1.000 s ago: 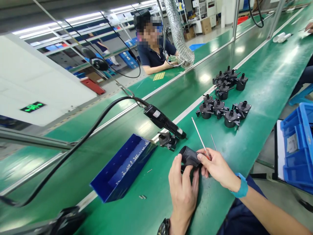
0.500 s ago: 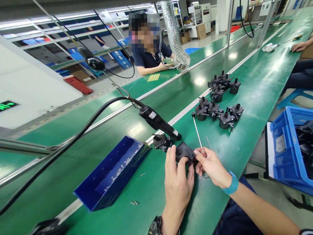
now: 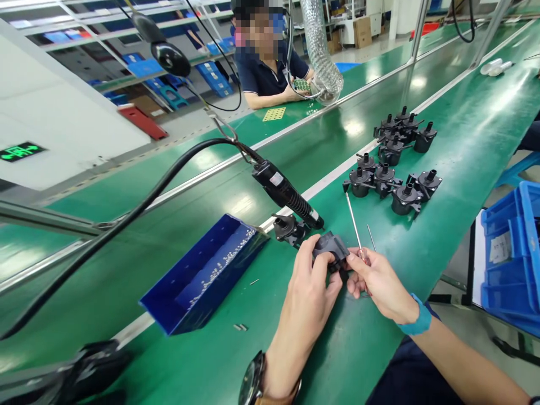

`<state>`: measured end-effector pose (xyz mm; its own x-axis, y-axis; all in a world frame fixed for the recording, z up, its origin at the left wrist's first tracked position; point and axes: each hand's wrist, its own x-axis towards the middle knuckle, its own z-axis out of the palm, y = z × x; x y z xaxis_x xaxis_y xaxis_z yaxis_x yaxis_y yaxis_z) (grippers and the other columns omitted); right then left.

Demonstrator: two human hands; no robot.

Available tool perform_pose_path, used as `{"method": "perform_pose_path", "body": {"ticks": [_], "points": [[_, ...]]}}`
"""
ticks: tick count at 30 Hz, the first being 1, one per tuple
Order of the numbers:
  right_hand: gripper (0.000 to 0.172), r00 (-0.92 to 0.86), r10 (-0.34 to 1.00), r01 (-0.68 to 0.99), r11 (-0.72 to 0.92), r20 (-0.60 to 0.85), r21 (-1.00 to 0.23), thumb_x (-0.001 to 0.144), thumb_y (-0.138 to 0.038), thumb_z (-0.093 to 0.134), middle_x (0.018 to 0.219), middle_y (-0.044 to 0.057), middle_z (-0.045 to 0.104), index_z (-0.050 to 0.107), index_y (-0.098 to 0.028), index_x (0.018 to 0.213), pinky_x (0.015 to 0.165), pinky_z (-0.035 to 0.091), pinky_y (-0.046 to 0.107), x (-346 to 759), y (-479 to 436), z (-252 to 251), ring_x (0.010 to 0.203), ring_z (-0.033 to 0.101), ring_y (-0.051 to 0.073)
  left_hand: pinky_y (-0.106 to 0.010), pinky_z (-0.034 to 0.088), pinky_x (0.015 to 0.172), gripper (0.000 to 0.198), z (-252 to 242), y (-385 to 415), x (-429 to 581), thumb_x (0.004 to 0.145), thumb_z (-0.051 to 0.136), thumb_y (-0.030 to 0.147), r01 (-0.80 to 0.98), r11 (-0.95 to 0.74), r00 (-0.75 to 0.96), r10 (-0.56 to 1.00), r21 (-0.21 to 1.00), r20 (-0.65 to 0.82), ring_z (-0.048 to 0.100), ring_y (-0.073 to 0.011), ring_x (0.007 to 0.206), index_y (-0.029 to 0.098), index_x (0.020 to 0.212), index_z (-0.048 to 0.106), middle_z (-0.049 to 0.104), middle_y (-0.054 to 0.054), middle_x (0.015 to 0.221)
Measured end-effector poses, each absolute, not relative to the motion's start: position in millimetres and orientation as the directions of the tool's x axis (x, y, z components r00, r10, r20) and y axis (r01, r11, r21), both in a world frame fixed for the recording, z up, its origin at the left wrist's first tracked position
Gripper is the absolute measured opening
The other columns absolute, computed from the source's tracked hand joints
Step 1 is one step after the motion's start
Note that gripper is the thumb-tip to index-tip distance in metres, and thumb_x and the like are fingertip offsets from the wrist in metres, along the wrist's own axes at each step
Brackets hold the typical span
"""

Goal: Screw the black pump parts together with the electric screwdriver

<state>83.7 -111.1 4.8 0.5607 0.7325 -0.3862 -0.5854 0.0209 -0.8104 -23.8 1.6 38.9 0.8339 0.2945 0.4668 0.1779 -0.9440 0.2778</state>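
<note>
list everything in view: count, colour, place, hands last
held part: 1, black, left hand
screwdriver: 1, silvery, right hand
power driver: 1, black, above bench
housings: about twelve, black, on green bench
bin: 1, blue, on bench
tiny parts: many, silvery, in bin
pins: 3+, silvery, beside bin
rod: 1, silvery, beyond right hand
crate: 1, blue, right edge
co-worker: 1, dark shirt, across bench
board: 1, green, with co-worker
sheet: 1, yellow, near co-worker
duct: 1, silvery, top centre
sign: 1, green, far left
watch: 1, dark, left wrist
band: 1, teal, right wrist
left hand: 1, bare, on held part
right hand: 1, bare, on screwdriver
</note>
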Motion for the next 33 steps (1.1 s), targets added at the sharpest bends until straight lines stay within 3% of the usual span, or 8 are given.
{"method": "perform_pose_path", "body": {"ticks": [4, 6, 8, 9, 11, 14, 17, 33], "points": [[0.053, 0.610, 0.688, -0.531, -0.014, -0.394, -0.847, 0.086, -0.060, 0.073, 0.092, 0.003, 0.071, 0.059, -0.019, 0.118, 0.038, 0.045, 0.023, 80.2, -141.1, 6.7, 0.044, 0.059, 0.009, -0.043, 0.062, 0.095, 0.022, 40.7, 1.3, -22.6, 0.087, 0.063, 0.007, 0.174, -0.946, 0.841, 0.287, 0.274, 0.459, 0.066, -0.0328, 0.123, 0.018, 0.105, 0.060, 0.055, -0.022, 0.141], [0.047, 0.664, 0.649, -0.418, -0.088, -0.370, -0.904, 0.093, -0.061, 0.065, 0.077, -0.002, 0.066, 0.059, -0.019, 0.116, 0.037, 0.036, 0.022, 74.5, -169.9, 5.8, 0.039, 0.047, 0.007, -0.044, 0.062, 0.094, 0.023, 42.1, 2.5, -21.8, 0.086, 0.065, 0.008, 0.185, -0.941, 0.832, 0.303, 0.283, 0.464, 0.067, -0.0333, 0.122, 0.019, 0.105, 0.060, 0.056, -0.021, 0.139], [0.039, 0.700, 0.640, -0.229, -0.220, -0.317, -0.948, 0.100, -0.056, 0.057, 0.058, -0.009, 0.044, 0.063, -0.020, 0.112, 0.042, 0.032, 0.023, 66.4, -203.5, 3.7, 0.044, 0.038, 0.008, -0.044, 0.062, 0.093, 0.023, 43.2, 3.9, -21.1, 0.085, 0.065, 0.008, 0.194, -0.934, 0.823, 0.322, 0.300, 0.468, 0.067, -0.0339, 0.122, 0.019, 0.105, 0.060, 0.058, -0.021, 0.137], [0.036, 0.697, 0.655, -0.127, -0.290, -0.293, -0.949, 0.101, -0.053, 0.057, 0.058, -0.009, 0.042, 0.065, -0.021, 0.113, 0.045, 0.033, 0.024, 62.0, -219.8, 2.0, 0.047, 0.039, 0.010, -0.044, 0.062, 0.093, 0.023, 43.6, 4.5, -20.7, 0.085, 0.065, 0.008, 0.194, -0.931, 0.820, 0.328, 0.310, 0.469, 0.067, -0.0340, 0.122, 0.019, 0.105, 0.060, 0.058, -0.021, 0.137], [0.031, 0.689, 0.687, 0.051, -0.363, -0.230, -0.931, 0.103, -0.047, 0.055, 0.066, -0.004, 0.054, 0.065, -0.023, 0.121, 0.055, 0.044, 0.027, 53.3, -247.4, -2.8, 0.057, 0.051, 0.014, -0.044, 0.062, 0.093, 0.023, 43.7, 5.3, -20.0, 0.085, 0.065, 0.008, 0.191, -0.926, 0.815, 0.334, 0.325, 0.473, 0.067, -0.0336, 0.122, 0.019, 0.105, 0.060, 0.059, -0.021, 0.136], [0.029, 0.682, 0.720, 0.241, -0.384, -0.126, -0.891, 0.103, -0.040, 0.055, 0.086, 0.002, 0.073, 0.065, -0.027, 0.127, 0.067, 0.054, 0.030, 42.9, -269.7, -14.6, 0.071, 0.066, 0.019, -0.043, 0.061, 0.096, 0.023, 43.2, 5.8, -19.6, 0.085, 0.065, 0.008, 0.192, -0.919, 0.809, 0.347, 0.344, 0.475, 0.066, -0.0325, 0.123, 0.020, 0.104, 0.060, 0.059, -0.019, 0.136], [0.031, 0.654, 0.756, 0.372, -0.365, -0.038, -0.854, 0.102, -0.038, 0.058, 0.097, 0.004, 0.079, 0.066, -0.030, 0.131, 0.070, 0.058, 0.029, 38.7, -272.1, -27.1, 0.078, 0.073, 0.020, -0.042, 0.060, 0.097, 0.023, 42.7, 6.1, -20.3, 0.085, 0.066, 0.009, 0.197, -0.912, 0.805, 0.360, 0.360, 0.471, 0.066, -0.0316, 0.124, 0.020, 0.104, 0.061, 0.059, -0.019, 0.137], [0.027, 0.651, 0.757, 0.443, -0.308, 0.066, -0.842, 0.105, -0.032, 0.053, 0.096, 0.000, 0.080, 0.062, -0.029, 0.130, 0.069, 0.058, 0.024, 40.5, -261.0, -28.2, 0.077, 0.077, 0.016, -0.045, 0.059, 0.100, 0.025, 39.4, 4.2, -20.0, 0.082, 0.067, 0.007, 0.209, -0.901, 0.788, 0.385, 0.381, 0.481, 0.066, -0.0329, 0.125, 0.019, 0.102, 0.061, 0.059, -0.019, 0.138]]}}
